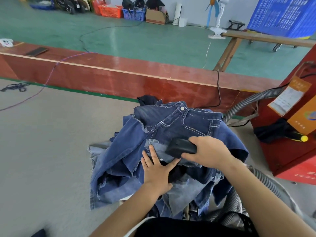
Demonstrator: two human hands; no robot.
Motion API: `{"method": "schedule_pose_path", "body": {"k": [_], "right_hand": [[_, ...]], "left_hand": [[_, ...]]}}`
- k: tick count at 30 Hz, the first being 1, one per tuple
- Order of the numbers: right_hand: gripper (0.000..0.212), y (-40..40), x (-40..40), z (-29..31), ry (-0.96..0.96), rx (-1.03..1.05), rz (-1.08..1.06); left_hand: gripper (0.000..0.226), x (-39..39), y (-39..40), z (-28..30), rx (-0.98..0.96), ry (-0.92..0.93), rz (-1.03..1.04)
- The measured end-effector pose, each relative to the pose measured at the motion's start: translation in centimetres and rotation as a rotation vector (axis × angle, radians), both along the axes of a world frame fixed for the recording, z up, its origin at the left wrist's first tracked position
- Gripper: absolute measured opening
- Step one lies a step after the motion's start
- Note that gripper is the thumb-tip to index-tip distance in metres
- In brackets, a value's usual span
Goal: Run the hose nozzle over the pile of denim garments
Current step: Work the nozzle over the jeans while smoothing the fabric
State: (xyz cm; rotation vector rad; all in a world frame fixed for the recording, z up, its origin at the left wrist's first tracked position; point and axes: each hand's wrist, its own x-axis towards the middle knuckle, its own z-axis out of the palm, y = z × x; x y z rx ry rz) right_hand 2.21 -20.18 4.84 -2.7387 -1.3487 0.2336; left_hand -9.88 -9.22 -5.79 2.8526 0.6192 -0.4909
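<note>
My right hand [207, 152] is curled around the black hose nozzle [181, 147] and holds it tight. The nozzle lies flat on top of the pile of denim garments [153, 151], on a pale blue bit of cloth. My left hand [156, 170] is flat on the pile just beside the nozzle, with its fingers straight and spread. It holds nothing.

The pile sits on a grey table top [42, 142] in front of me. The top piece is a pair of dark blue jeans [179, 120] with a silver button.

A grey bendy hose [246, 103] runs from behind the pile to a red machine [290, 151] on my right. More grey hose curls by my right arm.

Far off on the green floor [136, 40] stand baskets. The red basket [109, 11] looks bare inside, as far as I can see. The blue basket [134, 14] has dark things in it. A brown cardboard box [155, 17] stands beside it, and I cannot tell what it holds.
</note>
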Motion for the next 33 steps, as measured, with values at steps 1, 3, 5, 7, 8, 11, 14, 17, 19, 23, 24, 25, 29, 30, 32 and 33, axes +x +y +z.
{"method": "schedule_pose_path", "body": {"k": [1,3,5,7,8,11,14,17,19,23,24,25,29,30,32,33], "right_hand": [[0.037,0.9,-0.4,-0.4,-0.016,0.025,0.006],[0.038,2.2,-1.1,-0.7,-0.026,0.065,0.006],[0.038,3.0,-1.2,-0.4,-0.006,0.115,-0.006],[0.037,3.0,-0.8,0.8,0.024,0.227,-0.046],[0.035,2.8,-0.4,1.6,0.026,0.289,-0.076],[0.032,1.2,1.1,3.5,-0.013,0.422,-0.196],[0.033,-0.8,2.3,4.2,-0.028,0.495,-0.336],[0.033,-2.1,3.1,4.2,-0.022,0.508,-0.417],[0.035,-2.6,3.4,4.3,-0.004,0.506,-0.443],[0.037,-2.9,3.6,4.7,0.027,0.516,-0.455],[0.036,-2.8,3.5,4.8,0.032,0.524,-0.454],[0.036,-2.8,3.4,4.8,0.038,0.531,-0.452],[0.036,-2.8,3.1,5.2,0.049,0.543,-0.46],[0.037,-2.8,3.1,5.2,0.052,0.543,-0.46],[0.038,-2.8,3.0,5.3,0.052,0.546,-0.459],[0.039,-2.9,3.0,5.4,0.049,0.544,-0.459]], "left_hand": [[0.096,-0.1,0.1,-0.1,-0.002,-0.003,0.0],[0.098,-0.1,0.2,-0.1,-0.01,-0.014,-0.003],[0.097,-0.2,0.2,0.1,-0.015,-0.012,-0.004],[0.09,-0.4,0.2,0.3,-0.061,-0.024,-0.002],[0.081,-0.5,0.2,0.6,-0.082,-0.065,0.013],[0.044,-0.8,0.5,2.2,-0.035,-0.479,0.111],[0.021,-0.1,1.6,4.0,0.07,-0.659,0.131],[0.038,1.6,2.7,3.8,0.171,-0.47,0.007],[0.042,2.8,3.2,3.9,0.228,-0.439,-0.174],[0.047,4.0,4.0,4.5,0.323,-0.305,-0.342],[0.052,4.1,4.0,4.5,0.362,-0.265,-0.356],[0.053,4.1,3.9,4.6,0.419,-0.252,-0.374],[0.041,3.8,2.9,5.4,0.574,-0.326,-0.417],[0.042,4.0,2.9,5.7,0.563,-0.366,-0.407],[0.041,4.2,3.3,5.7,0.564,-0.402,-0.405],[0.037,4.2,3.5,5.7,0.586,-0.401,-0.432]]}}
